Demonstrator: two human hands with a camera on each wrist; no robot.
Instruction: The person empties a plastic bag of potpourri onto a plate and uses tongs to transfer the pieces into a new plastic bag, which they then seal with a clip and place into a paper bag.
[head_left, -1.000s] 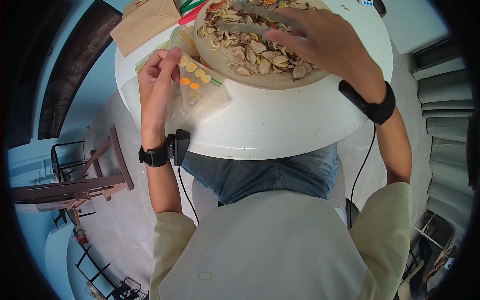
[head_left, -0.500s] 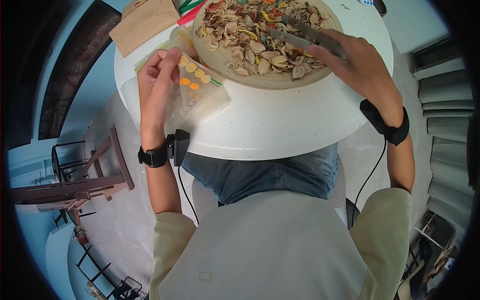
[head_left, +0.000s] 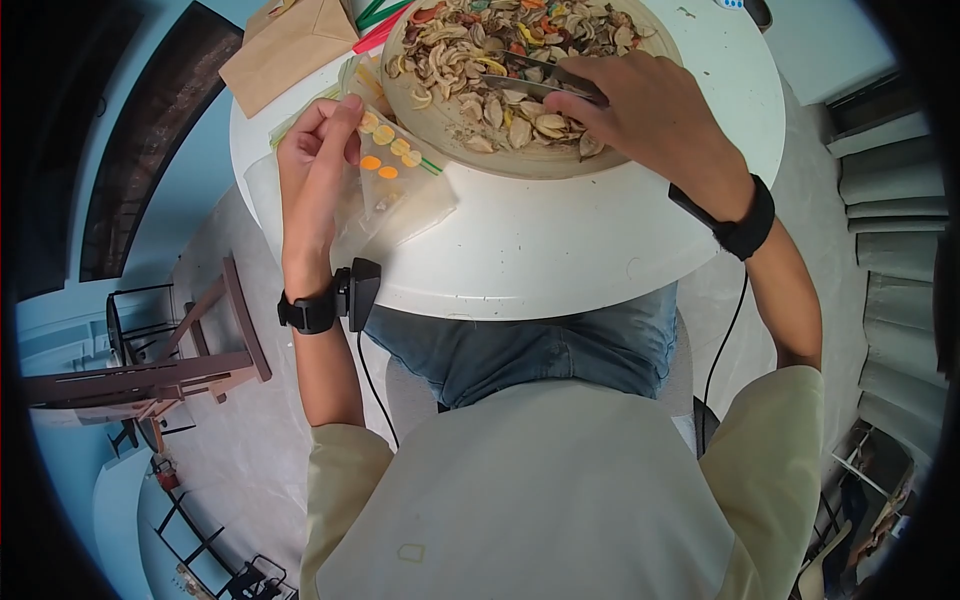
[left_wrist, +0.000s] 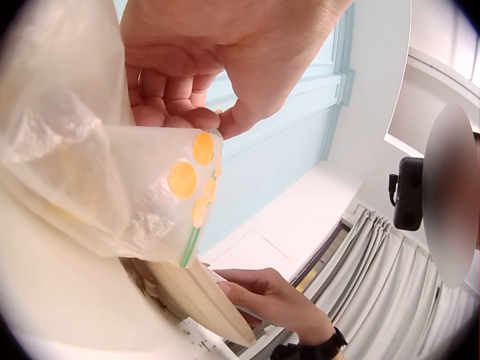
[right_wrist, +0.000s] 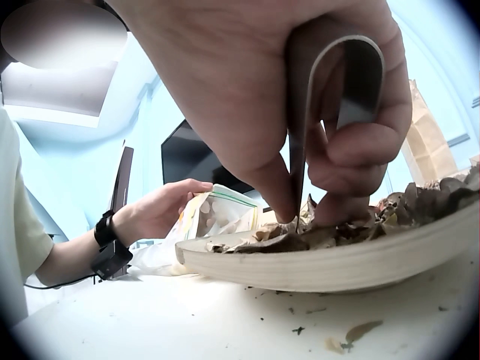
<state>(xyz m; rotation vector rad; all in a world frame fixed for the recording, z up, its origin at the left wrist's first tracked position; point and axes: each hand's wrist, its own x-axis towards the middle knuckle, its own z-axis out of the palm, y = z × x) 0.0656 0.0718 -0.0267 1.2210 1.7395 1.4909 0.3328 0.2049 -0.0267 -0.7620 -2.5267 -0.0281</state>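
My left hand [head_left: 315,165] pinches the upper edge of a clear zip bag [head_left: 415,210] between thumb and fingers. The bag has orange and yellow round stickers and a green zip line, and its mouth gapes beside the tray in the right wrist view. With my right hand [head_left: 655,110] I grip bent metal tongs [right_wrist: 300,105], their tips down among dried slices and petals [head_left: 450,60]. These pieces, mostly pale brown with some red, yellow and green, cover much of a round wooden tray [right_wrist: 375,262]. My right fingers hide part of the tongs.
A brown paper bag [head_left: 290,55] lies at the table's far left, near red strips [head_left: 380,35] and green strips [head_left: 383,12]. Crumbs dot the white table [head_left: 520,245]. A thin cable [head_left: 728,320] hangs from my right wrist.
My right hand drew the tongs from the tray's far left toward the right, then moved back left and lowered the tips into the dried pieces. My left hand holds the bag as before.
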